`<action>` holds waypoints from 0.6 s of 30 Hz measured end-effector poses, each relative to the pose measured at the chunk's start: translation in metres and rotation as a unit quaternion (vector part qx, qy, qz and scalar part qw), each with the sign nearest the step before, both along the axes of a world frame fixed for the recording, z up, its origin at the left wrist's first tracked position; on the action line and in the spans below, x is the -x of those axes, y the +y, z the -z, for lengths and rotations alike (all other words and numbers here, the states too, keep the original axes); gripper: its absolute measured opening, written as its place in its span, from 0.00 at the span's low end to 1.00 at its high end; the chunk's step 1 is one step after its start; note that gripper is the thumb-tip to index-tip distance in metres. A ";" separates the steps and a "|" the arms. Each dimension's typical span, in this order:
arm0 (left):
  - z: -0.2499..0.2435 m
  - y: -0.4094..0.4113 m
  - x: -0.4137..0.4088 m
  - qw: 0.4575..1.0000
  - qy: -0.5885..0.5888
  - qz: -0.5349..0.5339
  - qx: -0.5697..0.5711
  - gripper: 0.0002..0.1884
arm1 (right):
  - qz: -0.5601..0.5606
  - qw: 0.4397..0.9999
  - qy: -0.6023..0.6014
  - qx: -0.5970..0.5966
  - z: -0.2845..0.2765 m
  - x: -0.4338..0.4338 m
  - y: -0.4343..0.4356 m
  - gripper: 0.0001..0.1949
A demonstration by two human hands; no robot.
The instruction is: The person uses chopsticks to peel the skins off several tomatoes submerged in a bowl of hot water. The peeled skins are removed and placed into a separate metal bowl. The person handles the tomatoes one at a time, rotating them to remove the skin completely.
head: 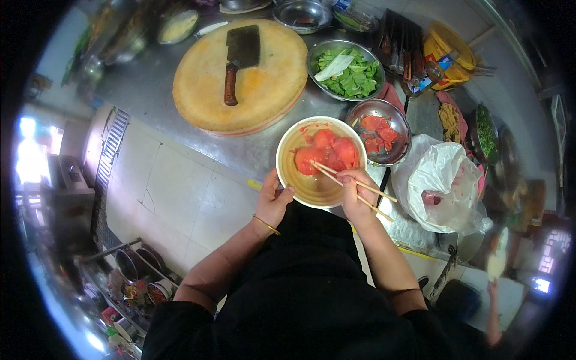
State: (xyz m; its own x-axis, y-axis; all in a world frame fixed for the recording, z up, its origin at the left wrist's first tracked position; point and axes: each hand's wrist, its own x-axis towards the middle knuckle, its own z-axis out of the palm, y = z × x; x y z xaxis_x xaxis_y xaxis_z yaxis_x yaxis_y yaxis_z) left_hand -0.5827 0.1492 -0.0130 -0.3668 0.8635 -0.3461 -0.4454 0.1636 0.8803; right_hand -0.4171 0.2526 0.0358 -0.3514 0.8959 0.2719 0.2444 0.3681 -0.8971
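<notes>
My left hand [275,198] grips the lower left rim of a round bowl [315,194], pale outside and tan within. Inside it sit several peeled red tomatoes [326,150], with a little liquid at the bottom. My right hand [360,193] holds a pair of wooden chopsticks [328,173], their tips touching the left tomato. Just beyond the bowl's right side, a steel bowl [402,150] contains flat red pieces [380,130] that look like tomato skins. Behind that, another steel bowl [380,74] is filled with cut leafy greens [353,76].
A cleaver [243,49] lies on a thick round chopping board [198,85] on the steel counter [153,85]. To the right are a white plastic bag [427,171], a yellow tub [450,49] and a knife rack [400,40]. Shelving with pots [128,265] stands at lower left.
</notes>
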 end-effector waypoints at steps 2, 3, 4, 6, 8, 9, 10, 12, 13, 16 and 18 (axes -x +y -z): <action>0.002 0.001 -0.001 1.000 0.000 -0.004 0.001 0.30 | -0.045 0.995 0.024 0.085 0.002 -0.011 0.000 0.05; 0.003 0.001 -0.001 1.000 -0.003 -0.002 0.000 0.30 | -0.054 0.995 0.012 0.079 0.000 -0.015 -0.002 0.05; 0.004 0.001 0.000 1.000 -0.006 -0.001 0.000 0.29 | -0.062 0.995 0.000 0.072 -0.004 -0.019 -0.005 0.05; 0.006 0.001 0.001 1.000 -0.007 0.005 -0.008 0.29 | -0.075 0.996 -0.022 0.053 -0.008 -0.025 -0.007 0.05; 0.009 0.001 0.002 1.000 -0.002 0.013 -0.022 0.29 | -0.056 0.993 0.014 0.102 -0.005 -0.030 -0.011 0.05; 0.007 0.001 0.002 1.000 -0.002 0.014 -0.019 0.29 | -0.047 0.990 0.034 0.126 -0.002 -0.031 -0.013 0.05; 0.005 0.001 0.002 1.000 -0.003 0.014 -0.015 0.29 | -0.050 0.991 0.028 0.121 0.000 -0.033 -0.013 0.05; -0.001 0.002 0.002 1.000 -0.002 0.015 -0.008 0.29 | -0.057 0.992 0.017 0.110 0.003 -0.036 -0.014 0.06; -0.003 0.002 0.002 1.000 -0.001 0.017 -0.005 0.29 | -0.041 0.987 0.067 0.140 0.005 -0.035 -0.015 0.06; -0.003 0.002 0.002 1.000 -0.001 0.014 -0.007 0.29 | 0.004 0.953 0.185 0.241 0.003 -0.021 -0.016 0.10; -0.003 0.002 0.002 1.000 -0.004 0.018 -0.008 0.29 | 0.019 0.934 0.192 0.301 -0.001 -0.008 -0.011 0.11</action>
